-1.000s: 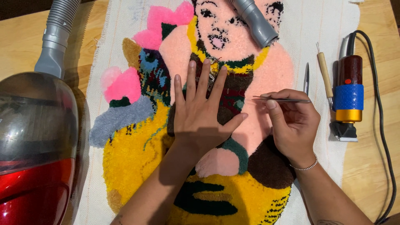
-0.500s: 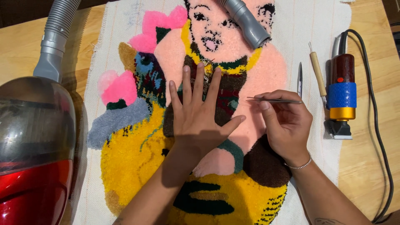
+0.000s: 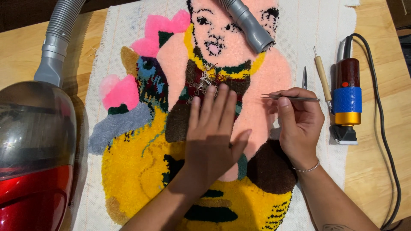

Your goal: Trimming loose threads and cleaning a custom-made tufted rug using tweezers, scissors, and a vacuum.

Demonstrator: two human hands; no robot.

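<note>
A tufted rug in yellow, pink, brown and grey lies on white backing cloth on a wooden table. My left hand rests flat on its middle, fingers together, fingertips just below a small heap of loose yarn trimmings. My right hand rests on the rug's right side. It pinches thin metal tweezers that point left over the pink pile.
A red and grey vacuum cleaner stands at the left, and its grey nozzle lies on the rug's top. Right of the rug lie a second metal tool, a wooden-handled tool and a corded electric trimmer.
My left hand slid down the rug towards me and closed its fingers, uncovering the heap of trimmings. My right hand with the tweezers stayed nearly in place.
</note>
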